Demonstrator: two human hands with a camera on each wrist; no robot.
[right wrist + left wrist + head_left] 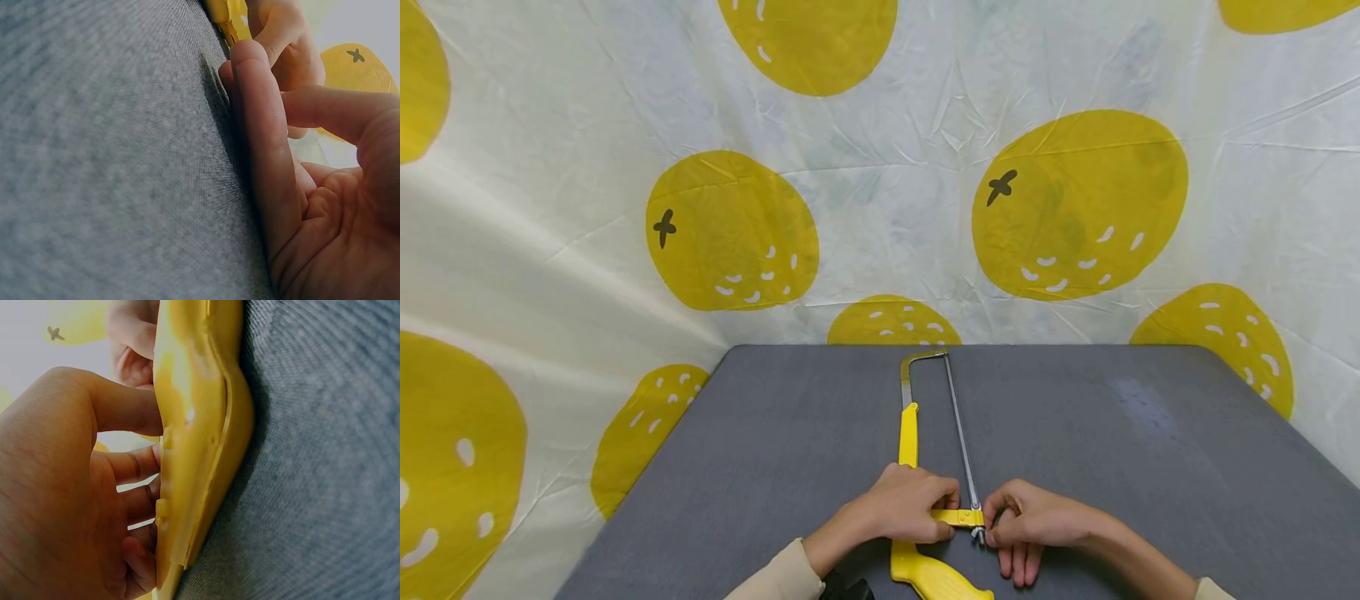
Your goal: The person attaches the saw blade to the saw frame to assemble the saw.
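A yellow hacksaw (pixel 908 437) lies on the grey table, its moulded handle (pixel 938 578) toward me and its thin metal blade (pixel 961 437) along the right side. My left hand (pixel 906 504) reaches over the frame and holds the yellow crosspiece (pixel 958 517) at the near end between thumb and fingers. At the tip of that crosspiece sits a small metal wing nut (pixel 977 535), pinched by my right hand (pixel 1033 518). In the left wrist view the yellow handle (pixel 200 425) fills the middle. The right wrist view shows my fingers (pixel 265 119) low against the cloth, hiding the nut.
Grey fabric covers the table (pixel 1075 417), which has a pale smudge (pixel 1142 407) at the right. Behind it hangs a white sheet (pixel 887 233) with large yellow fruit shapes. Something black (pixel 850 590) shows by the left sleeve (pixel 786 575).
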